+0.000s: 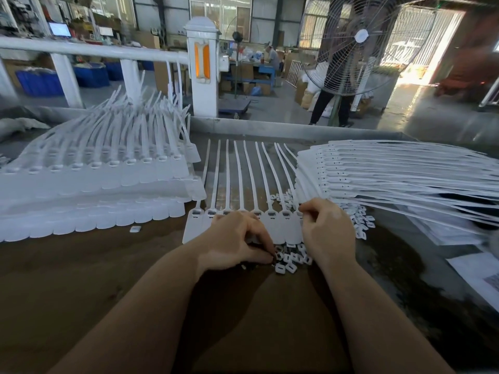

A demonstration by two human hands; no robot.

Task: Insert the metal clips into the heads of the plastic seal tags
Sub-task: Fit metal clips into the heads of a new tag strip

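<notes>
A row of several white plastic seal tags (272, 220) lies flat on the brown table, heads toward me, tails fanning away. A small heap of white-framed clips (290, 261) sits just below the row between my hands. My left hand (237, 238) rests over the row's left part, fingertips pinched down at the heap on a clip. My right hand (326, 228) hovers at the row's right end, thumb and forefinger pinched at the last tag's head; what they hold is too small to see. More clips (360, 220) lie scattered right of that hand.
A large stack of tags (89, 184) fills the left of the table, and another pile (378, 174) fans out on the right. One stray clip (134, 229) lies near the left stack. Papers (475, 273) lie at the right edge. A standing fan (351, 44) is beyond.
</notes>
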